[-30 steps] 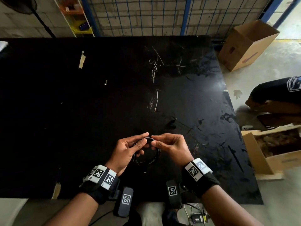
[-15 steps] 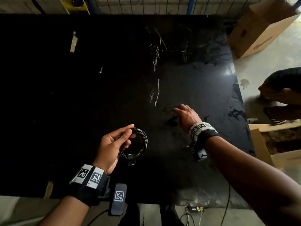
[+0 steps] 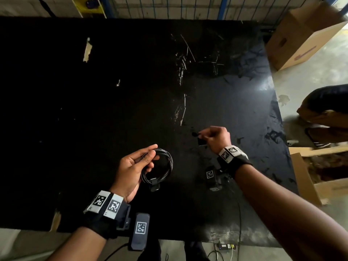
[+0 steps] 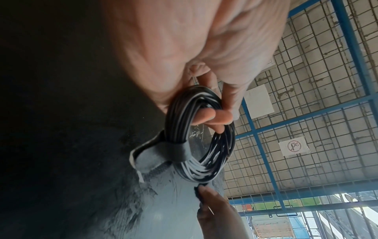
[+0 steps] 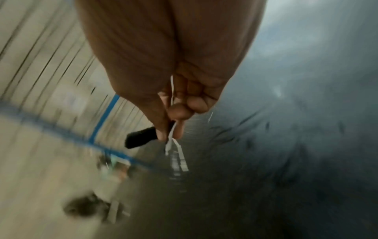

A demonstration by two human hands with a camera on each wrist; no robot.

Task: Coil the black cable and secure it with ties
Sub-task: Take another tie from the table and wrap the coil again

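Note:
My left hand [image 3: 145, 159] holds a small coil of black cable [image 3: 160, 166] above the near middle of the black table [image 3: 94, 110], thumb and fingers pinching the coil's upper left side. In the left wrist view the coil [image 4: 204, 137] has one black strap tie [image 4: 163, 153] wrapped round its lower part. My right hand [image 3: 207, 135] is raised to the right of the coil, pinching a second black tie [image 3: 200, 140]. The blurred right wrist view shows that tie [image 5: 141, 137] sticking out from between the thumb and fingers [image 5: 178, 113].
The table's right edge [image 3: 282, 147] borders a concrete floor with an open cardboard box [image 3: 308, 178] near and another box [image 3: 301, 34] at the far right. A seated person [image 3: 329, 110] is beside the right edge. A blue wire fence [image 3: 188, 6] stands behind the table.
Both hands held the coil together a second ago. The right hand then let go, reached right to the table, and now has lifted a black tie. The left hand keeps the coil.

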